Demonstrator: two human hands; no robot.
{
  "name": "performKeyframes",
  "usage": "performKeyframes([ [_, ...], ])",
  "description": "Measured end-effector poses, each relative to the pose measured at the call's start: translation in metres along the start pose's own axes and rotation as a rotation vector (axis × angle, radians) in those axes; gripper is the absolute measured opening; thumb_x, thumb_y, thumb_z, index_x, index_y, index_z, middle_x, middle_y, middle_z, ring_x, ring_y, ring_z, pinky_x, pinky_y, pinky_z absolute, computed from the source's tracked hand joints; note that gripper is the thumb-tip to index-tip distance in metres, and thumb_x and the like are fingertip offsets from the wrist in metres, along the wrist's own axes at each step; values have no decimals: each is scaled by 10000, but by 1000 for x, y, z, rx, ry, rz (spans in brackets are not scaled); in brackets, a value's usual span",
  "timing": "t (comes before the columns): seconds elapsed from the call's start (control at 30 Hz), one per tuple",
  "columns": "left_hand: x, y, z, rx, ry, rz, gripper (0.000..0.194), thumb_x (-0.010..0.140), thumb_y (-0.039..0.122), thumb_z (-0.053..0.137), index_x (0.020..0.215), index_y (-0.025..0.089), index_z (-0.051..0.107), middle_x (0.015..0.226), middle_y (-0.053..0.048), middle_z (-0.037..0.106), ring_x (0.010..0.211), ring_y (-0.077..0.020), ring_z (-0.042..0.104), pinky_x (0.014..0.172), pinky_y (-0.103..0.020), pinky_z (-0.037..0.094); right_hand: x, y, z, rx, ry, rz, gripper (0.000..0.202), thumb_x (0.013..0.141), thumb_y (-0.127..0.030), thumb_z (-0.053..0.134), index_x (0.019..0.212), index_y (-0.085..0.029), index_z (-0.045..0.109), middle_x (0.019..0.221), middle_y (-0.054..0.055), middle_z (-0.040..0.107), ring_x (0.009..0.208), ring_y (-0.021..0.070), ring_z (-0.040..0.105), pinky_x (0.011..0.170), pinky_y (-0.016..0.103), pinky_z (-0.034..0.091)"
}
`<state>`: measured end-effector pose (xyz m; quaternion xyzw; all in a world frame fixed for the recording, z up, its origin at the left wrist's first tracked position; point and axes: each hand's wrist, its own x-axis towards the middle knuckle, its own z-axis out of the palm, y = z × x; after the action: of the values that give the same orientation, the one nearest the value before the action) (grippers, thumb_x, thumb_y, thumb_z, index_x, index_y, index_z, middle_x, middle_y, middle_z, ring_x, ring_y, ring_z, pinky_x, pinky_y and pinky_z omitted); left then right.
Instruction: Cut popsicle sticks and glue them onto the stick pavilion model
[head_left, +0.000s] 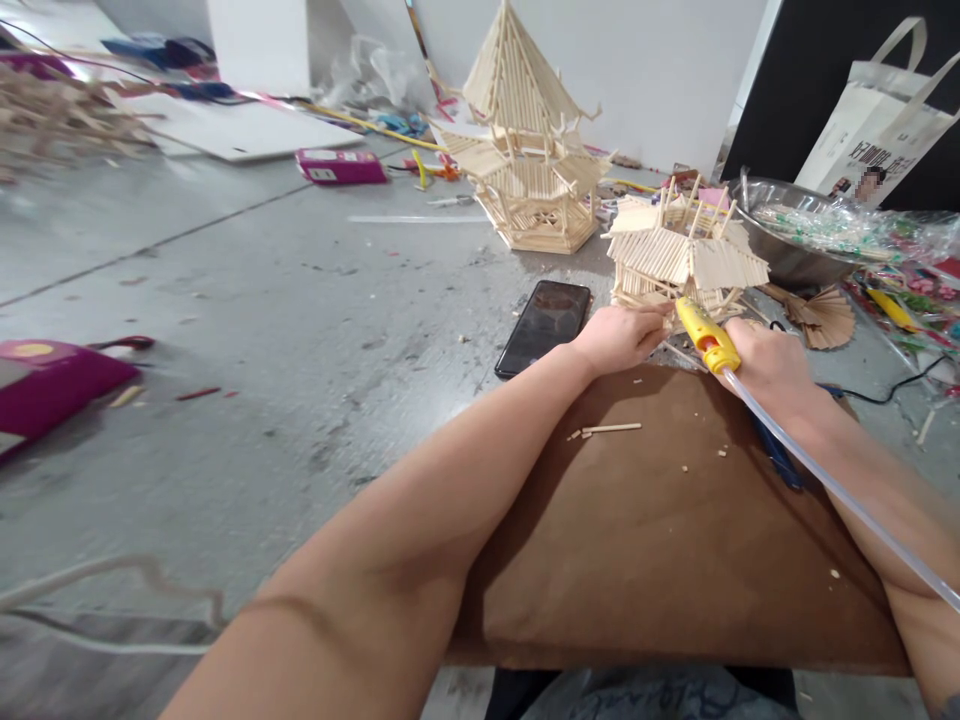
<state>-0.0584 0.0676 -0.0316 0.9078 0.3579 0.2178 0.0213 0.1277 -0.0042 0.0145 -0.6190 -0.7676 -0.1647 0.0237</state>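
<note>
My right hand (772, 360) is wrapped around a yellow hot glue gun (705, 335), and a long clear glue stick (832, 480) trails from its rear over my forearm. The gun's front end points at the lower part of a small pavilion model (690, 255) built of thin wooden sticks. Against the near left side of that model, my left hand (622, 338) has its fingers bent together; what lies between the fingertips is hidden. Just left of this hand a black phone (544, 325) lies flat on the floor.
A taller stick pagoda (532, 160) stands behind. To the right are a metal bowl (795, 240) with plastic wrapping, a folded paper fan (825, 318) and a white tote bag (870, 130). A brown board (675, 540) carries a loose stick (611, 428). Purple packages (341, 167) lie left.
</note>
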Motion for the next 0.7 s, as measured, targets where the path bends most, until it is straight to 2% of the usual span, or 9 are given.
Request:
performKeyframes([
  [0.2, 0, -1, 1, 24, -6, -6, 323, 875, 325, 326, 824, 174, 607, 1236, -33, 560, 903, -176, 631, 671, -279, 479, -5, -5, -11, 5, -44, -2, 224, 787, -361, 425, 803, -159, 518, 685, 73, 605, 552, 158, 522, 479, 267, 174],
  [0.33, 1, -2, 2, 9, 10, 3, 323, 872, 326, 331, 846, 175, 615, 1221, -34, 572, 929, -172, 621, 684, -270, 479, -3, -3, -4, 18, -14, -20, 209, 777, -349, 438, 798, -158, 522, 726, 77, 615, 537, 141, 509, 476, 264, 177],
  [0.47, 1, -1, 1, 11, 0, -9, 322, 866, 329, 341, 801, 181, 620, 1241, -32, 556, 870, -162, 631, 661, -272, 479, -2, -1, 2, 17, 21, -9, 249, 774, -381, 427, 792, -153, 528, 640, 63, 588, 497, 142, 501, 466, 260, 160],
  [0.7, 1, 0, 0, 9, -4, -18, 309, 865, 318, 347, 800, 181, 616, 1232, -30, 564, 892, -161, 626, 664, -267, 476, -5, -3, -7, -5, 11, -2, 284, 782, -419, 423, 799, -157, 531, 624, 64, 588, 510, 152, 509, 469, 263, 161],
])
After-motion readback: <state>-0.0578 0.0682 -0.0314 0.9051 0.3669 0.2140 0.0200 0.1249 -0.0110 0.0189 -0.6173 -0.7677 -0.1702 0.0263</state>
